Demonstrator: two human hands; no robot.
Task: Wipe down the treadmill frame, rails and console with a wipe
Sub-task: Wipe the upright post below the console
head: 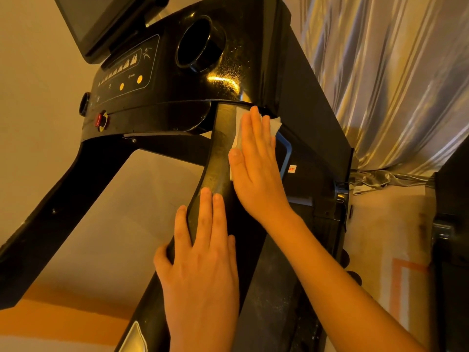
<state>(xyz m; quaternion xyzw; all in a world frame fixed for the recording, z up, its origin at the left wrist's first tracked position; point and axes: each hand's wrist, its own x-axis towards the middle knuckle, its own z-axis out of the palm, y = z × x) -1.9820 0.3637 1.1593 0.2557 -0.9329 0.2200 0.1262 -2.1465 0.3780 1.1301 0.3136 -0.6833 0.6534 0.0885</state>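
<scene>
A black treadmill fills the view, its glossy console (228, 72) above and a curved right rail (218, 158) running down toward me. A white wipe (275, 124) lies flat against the top of that rail, just under the console. My right hand (256, 163) presses it there with straight fingers; only the wipe's edges show around the hand. Lower on the same rail, my left hand (203, 255) rests with fingers laid along the top and the thumb on the rail's left side.
The console carries a round cup holder (200, 44), a control panel with yellow buttons (127, 69), a red safety key (100, 120) and a tilted screen (101, 24). The left rail (63, 199) slants down left. Shiny striped curtains (385, 80) hang close on the right.
</scene>
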